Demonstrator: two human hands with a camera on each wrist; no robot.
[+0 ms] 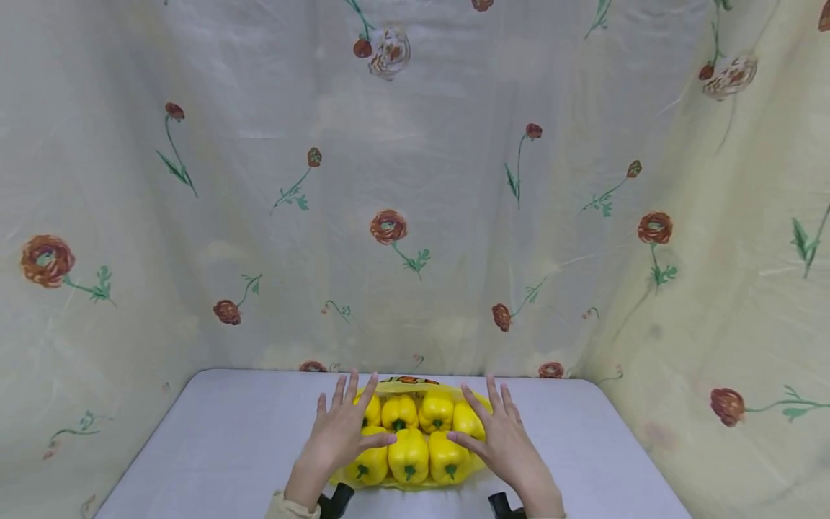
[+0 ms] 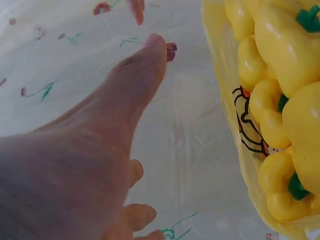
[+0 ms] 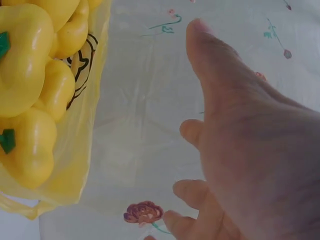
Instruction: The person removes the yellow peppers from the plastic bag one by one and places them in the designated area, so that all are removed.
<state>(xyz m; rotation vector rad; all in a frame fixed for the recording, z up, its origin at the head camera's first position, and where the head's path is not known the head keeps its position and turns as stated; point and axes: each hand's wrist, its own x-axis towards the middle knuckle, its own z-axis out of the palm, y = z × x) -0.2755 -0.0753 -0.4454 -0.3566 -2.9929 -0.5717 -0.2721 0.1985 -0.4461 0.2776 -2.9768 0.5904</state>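
Several yellow bell peppers [image 1: 409,453] with green stems lie in two rows on a thin yellow plastic bag [image 1: 415,487]. My left hand [image 1: 340,432] is over the left end of the peppers, fingers spread and straight, thumb pointing inward. Mirroring it, my right hand [image 1: 509,440] spreads its fingers over the right end. Neither hand holds anything. In the left wrist view the bag's edge [image 2: 240,150] with black and orange print runs beside the peppers, apart from the thumb. The right wrist view has the bag [image 3: 75,170] at left, with a gap to the hand.
The peppers and bag rest on a white table [image 1: 214,447]. Behind and on both sides hangs a pale curtain [image 1: 447,180] with red flowers. A black device [image 1: 338,499] sits at the left wrist, another black device [image 1: 503,504] at the right.
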